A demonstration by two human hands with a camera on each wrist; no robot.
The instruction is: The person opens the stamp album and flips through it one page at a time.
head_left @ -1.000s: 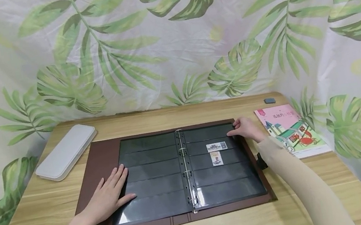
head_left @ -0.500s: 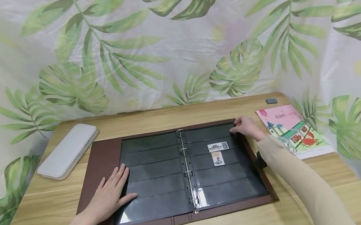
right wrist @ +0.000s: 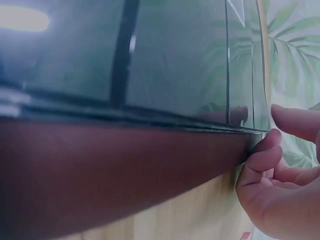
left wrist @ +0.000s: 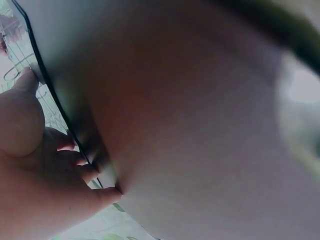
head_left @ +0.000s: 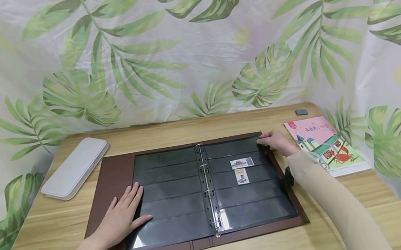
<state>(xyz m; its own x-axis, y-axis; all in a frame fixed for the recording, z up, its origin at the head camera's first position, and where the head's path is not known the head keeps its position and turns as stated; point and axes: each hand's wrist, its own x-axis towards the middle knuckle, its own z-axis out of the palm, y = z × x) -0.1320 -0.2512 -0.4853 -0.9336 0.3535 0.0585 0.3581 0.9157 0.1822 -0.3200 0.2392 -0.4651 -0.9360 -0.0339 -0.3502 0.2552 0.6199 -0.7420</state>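
A stamp album [head_left: 113,173] with a brown cover lies spread open on the table, its black pocket pages [head_left: 171,190] held by metal rings. Two stamps sit in the right-hand page, a wide one [head_left: 242,163] above a small upright one [head_left: 242,176]. My left hand [head_left: 121,218] rests flat with spread fingers across the left cover and the edge of the left page. At the top right corner of the right page [head_left: 251,195], my right hand [head_left: 275,141] pinches the page edge. In the right wrist view, curled fingers [right wrist: 262,160] meet the corner of the stacked pages.
A white case [head_left: 75,167] lies at the back left of the wooden table [head_left: 170,134]. To the right is a pink picture book [head_left: 325,144], with a small blue-grey eraser-like block [head_left: 301,112] behind it. Leaf-patterned cloth [head_left: 189,56] hangs around the table.
My right hand's fingers have drawn slightly outward to the right, toward the page's corner, and the thumb has moved in from over the page. The left hand has stayed in place.
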